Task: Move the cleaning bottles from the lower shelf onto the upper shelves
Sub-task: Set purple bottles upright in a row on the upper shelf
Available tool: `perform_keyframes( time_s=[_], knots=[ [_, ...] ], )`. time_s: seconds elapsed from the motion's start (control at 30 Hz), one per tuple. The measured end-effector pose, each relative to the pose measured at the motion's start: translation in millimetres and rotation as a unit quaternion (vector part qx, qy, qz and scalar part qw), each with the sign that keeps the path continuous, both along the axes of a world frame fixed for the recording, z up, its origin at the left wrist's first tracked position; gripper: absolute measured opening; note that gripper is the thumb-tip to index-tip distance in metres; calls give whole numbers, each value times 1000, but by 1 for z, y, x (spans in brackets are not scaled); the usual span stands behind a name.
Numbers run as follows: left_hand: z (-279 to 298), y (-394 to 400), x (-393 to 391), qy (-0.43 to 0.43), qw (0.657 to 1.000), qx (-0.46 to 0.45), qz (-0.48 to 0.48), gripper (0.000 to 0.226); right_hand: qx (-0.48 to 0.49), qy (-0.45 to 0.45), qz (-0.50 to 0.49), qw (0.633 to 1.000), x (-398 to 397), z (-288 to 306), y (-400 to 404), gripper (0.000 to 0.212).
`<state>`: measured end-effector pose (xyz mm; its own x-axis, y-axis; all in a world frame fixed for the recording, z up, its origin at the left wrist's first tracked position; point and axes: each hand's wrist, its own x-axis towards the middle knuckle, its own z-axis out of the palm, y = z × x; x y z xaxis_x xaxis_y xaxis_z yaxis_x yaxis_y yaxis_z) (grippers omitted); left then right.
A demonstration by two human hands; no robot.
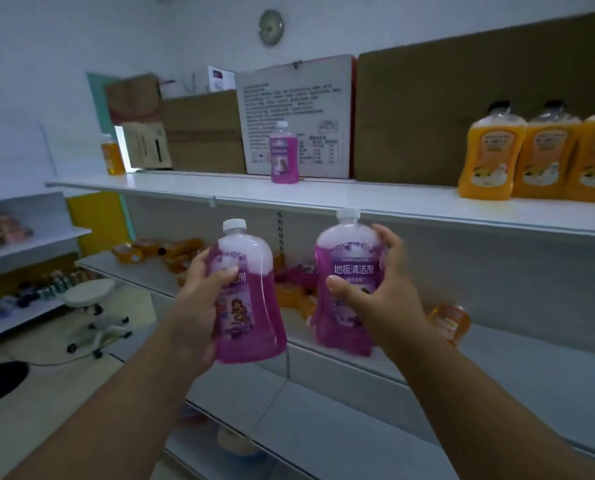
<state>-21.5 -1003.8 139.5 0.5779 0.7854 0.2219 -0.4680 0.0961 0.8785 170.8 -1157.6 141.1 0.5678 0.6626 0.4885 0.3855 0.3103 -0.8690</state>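
My left hand [204, 289] grips a purple cleaning bottle [254, 306] with a white cap, held upright in front of the shelves. My right hand [382, 289] grips a second purple bottle [344, 258] of the same kind, its cap just below the upper shelf's [323, 199] front edge. On the upper shelf stand one purple bottle [284, 154], three orange bottles [531, 157] at the right and one orange bottle [110, 155] at the far left. Several orange and purple bottles [171, 252] lie jumbled on the lower shelf [531, 368] behind my hands.
Cardboard boxes [202, 129] and a white printed box [299, 112] line the back of the upper shelf. An orange bottle [450, 322] lies on the lower shelf at right. A white rolling stool [88, 296] stands on the floor at left, beside another shelf unit [29, 247].
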Motion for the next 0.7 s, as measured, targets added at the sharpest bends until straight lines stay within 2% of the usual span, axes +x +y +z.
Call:
perform_keyframes(
  time_s=[0.17, 0.27, 0.53, 0.7],
  knots=[
    [52, 45, 2, 7, 991, 128, 38, 60, 72, -51, 6, 996, -25, 68, 28, 86],
    [84, 68, 19, 6, 980, 191, 51, 57, 95, -74, 2, 993, -19, 99, 44, 84],
    [162, 136, 88, 16, 952, 295, 81, 65, 120, -147, 21, 982, 33, 165, 103, 85],
    [187, 190, 146, 33, 951, 300, 74, 64, 104, -158, -8, 982, 75, 183, 151, 93]
  ],
)
